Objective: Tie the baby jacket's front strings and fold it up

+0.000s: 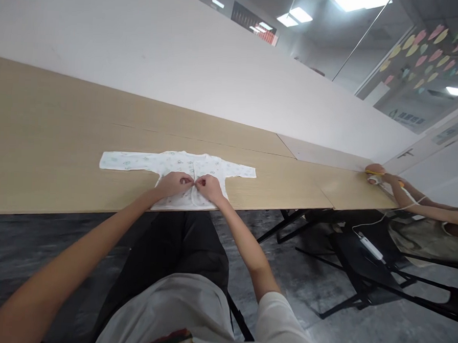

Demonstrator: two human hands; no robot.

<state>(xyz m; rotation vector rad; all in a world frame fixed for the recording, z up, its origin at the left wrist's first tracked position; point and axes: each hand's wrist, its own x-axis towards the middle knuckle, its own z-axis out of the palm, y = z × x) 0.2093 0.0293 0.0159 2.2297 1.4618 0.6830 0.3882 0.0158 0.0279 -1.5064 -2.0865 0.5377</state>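
Observation:
A small white baby shirt (178, 162) with a faint coloured print lies spread on the wooden table, both sleeves stretched out sideways. Its front opening runs down the middle. My left hand (175, 183) pinches the fabric at this front edge, fingers closed. Close beside it, my right hand (210, 187) pinches the other side of the same edge. The fingertips of both hands nearly meet. Whatever small fastening may lie between them is hidden by the fingers. The shirt's lower hem reaches the near edge of the table.
The long wooden table (54, 131) runs along a white wall (180, 71) with glass above. At the right, another person's hands (392, 181) hold a round object at the table's far end. Black folding chairs (362, 265) stand there, one bearing a white power strip (371, 247).

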